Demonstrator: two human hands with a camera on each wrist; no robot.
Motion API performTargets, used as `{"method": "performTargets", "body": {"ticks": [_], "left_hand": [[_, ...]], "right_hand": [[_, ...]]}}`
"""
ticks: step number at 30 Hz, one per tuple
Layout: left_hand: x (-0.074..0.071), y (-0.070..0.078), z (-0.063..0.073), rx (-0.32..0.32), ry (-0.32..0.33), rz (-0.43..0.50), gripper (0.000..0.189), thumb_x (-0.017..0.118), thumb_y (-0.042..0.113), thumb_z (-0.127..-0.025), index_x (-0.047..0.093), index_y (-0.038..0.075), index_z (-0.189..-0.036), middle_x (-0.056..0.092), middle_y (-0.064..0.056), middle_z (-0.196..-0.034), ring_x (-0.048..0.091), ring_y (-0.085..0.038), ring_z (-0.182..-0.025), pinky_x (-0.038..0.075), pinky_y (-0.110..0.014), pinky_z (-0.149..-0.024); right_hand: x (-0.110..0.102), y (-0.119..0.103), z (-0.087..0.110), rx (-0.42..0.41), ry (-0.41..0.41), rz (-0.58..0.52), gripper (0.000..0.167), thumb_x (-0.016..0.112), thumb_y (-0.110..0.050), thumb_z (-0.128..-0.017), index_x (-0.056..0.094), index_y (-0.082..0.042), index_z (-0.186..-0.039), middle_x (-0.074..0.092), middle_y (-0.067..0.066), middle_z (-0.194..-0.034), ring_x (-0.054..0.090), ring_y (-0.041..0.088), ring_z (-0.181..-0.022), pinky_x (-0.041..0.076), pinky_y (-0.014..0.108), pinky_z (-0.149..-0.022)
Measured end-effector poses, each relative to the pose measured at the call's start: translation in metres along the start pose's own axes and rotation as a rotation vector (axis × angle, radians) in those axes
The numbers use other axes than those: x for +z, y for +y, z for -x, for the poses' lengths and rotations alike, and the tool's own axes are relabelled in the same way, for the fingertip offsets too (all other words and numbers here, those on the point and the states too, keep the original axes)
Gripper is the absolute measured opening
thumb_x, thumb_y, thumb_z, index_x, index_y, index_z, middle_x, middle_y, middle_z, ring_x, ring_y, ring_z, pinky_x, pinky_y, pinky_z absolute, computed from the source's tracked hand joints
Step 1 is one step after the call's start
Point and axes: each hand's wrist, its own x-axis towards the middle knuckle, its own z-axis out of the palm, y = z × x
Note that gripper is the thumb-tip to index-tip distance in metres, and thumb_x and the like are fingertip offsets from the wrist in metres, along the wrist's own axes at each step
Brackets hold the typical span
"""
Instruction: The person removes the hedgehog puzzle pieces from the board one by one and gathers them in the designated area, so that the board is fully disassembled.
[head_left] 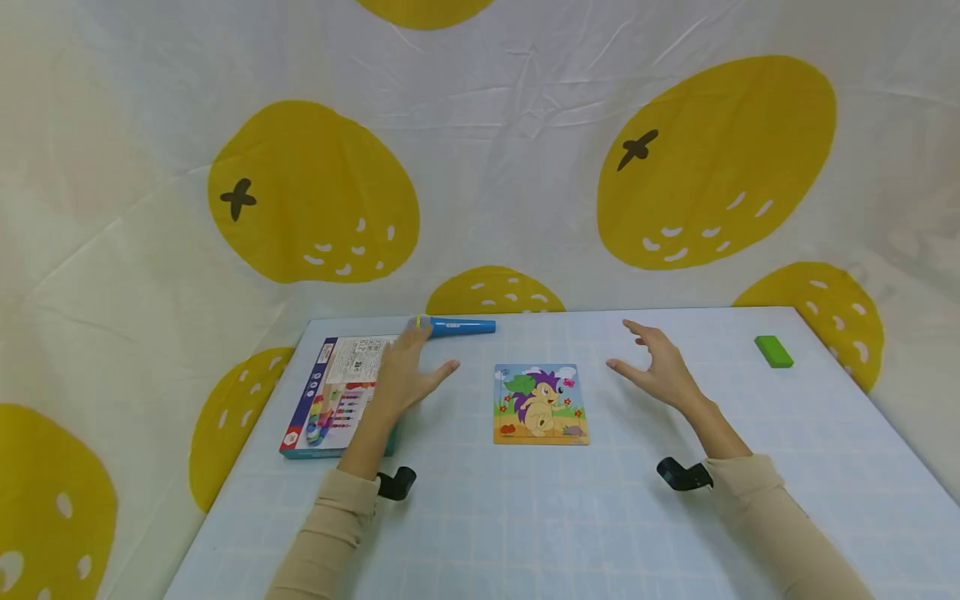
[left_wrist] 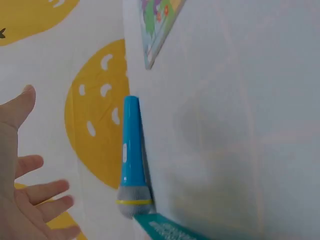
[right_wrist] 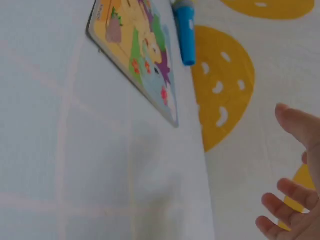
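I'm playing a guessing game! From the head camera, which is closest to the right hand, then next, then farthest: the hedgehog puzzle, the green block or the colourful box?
1. Hedgehog puzzle: just to the inner side of the right hand, mid-table.
2. Green block: out to the hand's outer side, near the table's far right corner.
3. Colourful box: far across the table, under the left hand.

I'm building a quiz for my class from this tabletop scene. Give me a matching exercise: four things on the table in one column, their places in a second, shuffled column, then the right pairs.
Things:
1. blue toy microphone with grey head
2. square hedgehog picture puzzle
3. small green rectangular block
4. flat blue printed box

Places:
A. far right part of the table
B. between the two open hands
C. along the table's far edge
D. near the left edge, partly under the left hand's forearm

Pairs: 1-C, 2-B, 3-A, 4-D
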Motion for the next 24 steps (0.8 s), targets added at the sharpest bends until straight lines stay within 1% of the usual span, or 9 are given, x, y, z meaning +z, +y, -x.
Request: {"method": "performTargets", "body": {"ticks": [2, 4, 7, 11, 14, 16, 18, 21, 24], "left_hand": [[0.011, 0.007, 0.0, 0.01, -0.02, 0.122, 0.075, 0.063, 0.052, -0.083, 0.044, 0.005, -0.139, 0.05, -0.019, -0.136, 0.045, -0.036, -0.126, 0.034, -0.055, -0.103], [0.025, 0.015, 0.0, 0.001, -0.041, 0.232, 0.07, 0.066, 0.048, -0.083, 0.048, 0.005, -0.136, 0.055, -0.017, -0.13, 0.051, -0.033, -0.12, 0.041, -0.05, -0.099], [0.047, 0.028, 0.0, -0.018, -0.051, 0.334, 0.068, 0.07, 0.042, -0.082, 0.049, 0.004, -0.135, 0.055, -0.016, -0.131, 0.05, -0.031, -0.121, 0.041, -0.049, -0.1], [0.074, 0.041, -0.004, -0.007, -0.045, 0.421, 0.069, 0.075, 0.033, -0.079, 0.049, 0.0, -0.133, 0.052, -0.018, -0.134, 0.047, -0.033, -0.125, 0.038, -0.049, -0.103], [0.092, 0.048, -0.008, -0.005, -0.081, 0.452, 0.073, 0.077, 0.032, -0.077, 0.046, 0.0, -0.135, 0.047, -0.019, -0.139, 0.041, -0.035, -0.13, 0.034, -0.049, -0.107], [0.101, 0.05, -0.01, -0.025, -0.123, 0.47, 0.078, 0.078, 0.032, -0.076, 0.043, 0.001, -0.138, 0.041, -0.02, -0.143, 0.034, -0.036, -0.134, 0.028, -0.051, -0.11], [0.111, 0.052, -0.01, -0.06, -0.164, 0.459, 0.082, 0.077, 0.037, -0.075, 0.04, 0.004, -0.14, 0.036, -0.02, -0.146, 0.028, -0.036, -0.137, 0.02, -0.052, -0.112], [0.122, 0.052, -0.01, -0.082, -0.176, 0.43, 0.087, 0.076, 0.048, -0.072, 0.041, 0.006, -0.141, 0.035, -0.021, -0.146, 0.024, -0.038, -0.138, 0.01, -0.055, -0.113], [0.129, 0.053, -0.009, -0.054, -0.151, 0.347, 0.092, 0.072, 0.063, -0.068, 0.045, 0.011, -0.139, 0.039, -0.019, -0.145, 0.025, -0.037, -0.138, 0.008, -0.057, -0.113]], "right_hand": [[0.01, -0.001, -0.005, 0.015, -0.054, -0.048, 0.067, 0.074, -0.023, -0.08, 0.045, 0.003, -0.135, 0.049, 0.027, -0.129, 0.051, 0.044, -0.109, 0.044, 0.06, -0.089], [0.021, -0.001, -0.009, 0.037, -0.111, -0.086, 0.063, 0.074, -0.023, -0.081, 0.048, 0.002, -0.133, 0.049, 0.026, -0.131, 0.051, 0.044, -0.111, 0.043, 0.059, -0.092], [0.039, -0.001, -0.016, 0.06, -0.173, -0.124, 0.059, 0.073, -0.023, -0.082, 0.051, 0.003, -0.129, 0.051, 0.025, -0.13, 0.05, 0.043, -0.114, 0.042, 0.058, -0.094], [0.059, 0.003, -0.021, 0.062, -0.202, -0.149, 0.054, 0.073, -0.021, -0.081, 0.055, 0.004, -0.125, 0.052, 0.025, -0.129, 0.047, 0.043, -0.119, 0.039, 0.058, -0.098], [0.07, 0.006, -0.022, 0.062, -0.209, -0.155, 0.051, 0.073, -0.02, -0.081, 0.057, 0.005, -0.122, 0.053, 0.025, -0.128, 0.044, 0.043, -0.123, 0.034, 0.057, -0.102], [0.075, 0.009, -0.021, 0.055, -0.214, -0.154, 0.051, 0.074, -0.02, -0.08, 0.058, 0.005, -0.121, 0.054, 0.026, -0.127, 0.043, 0.044, -0.123, 0.031, 0.057, -0.104], [0.079, 0.012, -0.021, 0.041, -0.22, -0.14, 0.05, 0.074, -0.021, -0.08, 0.059, 0.005, -0.12, 0.055, 0.026, -0.126, 0.043, 0.043, -0.124, 0.03, 0.057, -0.105], [0.084, 0.016, -0.02, 0.011, -0.219, -0.115, 0.049, 0.074, -0.022, -0.08, 0.061, 0.005, -0.118, 0.056, 0.025, -0.125, 0.045, 0.043, -0.122, 0.03, 0.057, -0.105], [0.086, 0.018, -0.02, -0.026, -0.197, -0.098, 0.046, 0.074, -0.022, -0.079, 0.063, 0.005, -0.115, 0.058, 0.025, -0.122, 0.047, 0.042, -0.12, 0.03, 0.057, -0.104]]}}
